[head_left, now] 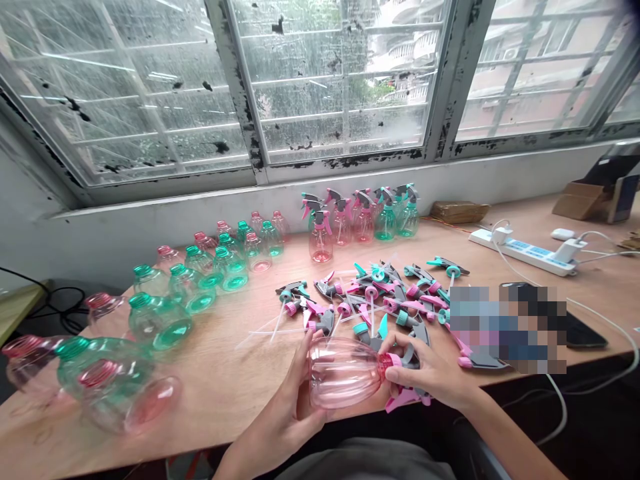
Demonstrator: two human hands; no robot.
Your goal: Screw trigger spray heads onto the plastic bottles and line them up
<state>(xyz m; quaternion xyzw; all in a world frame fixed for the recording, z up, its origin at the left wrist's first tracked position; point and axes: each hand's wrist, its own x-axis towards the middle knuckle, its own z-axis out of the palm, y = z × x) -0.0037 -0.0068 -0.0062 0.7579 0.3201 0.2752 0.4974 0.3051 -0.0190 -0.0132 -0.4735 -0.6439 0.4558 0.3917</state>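
A clear pink spray bottle (345,373) lies sideways in front of me, above the table's near edge. My left hand (303,393) is wrapped round its base end. At the neck, my right hand (425,370) pinches the pink collar of a spray head (407,398), whose pink and grey trigger part shows below the fingers. Whether the collar is fully seated on the thread I cannot tell. Just beyond the hands lies a pile of loose pink, teal and grey spray heads (373,293) with thin clear tubes.
Open pink and green bottles (160,320) stand in rows on the left. Several bottles with spray heads (365,217) stand by the wall. To the right are a white power strip (525,252), cables, a dark phone (580,327), a flat brown package (459,212) and a cardboard box (580,199).
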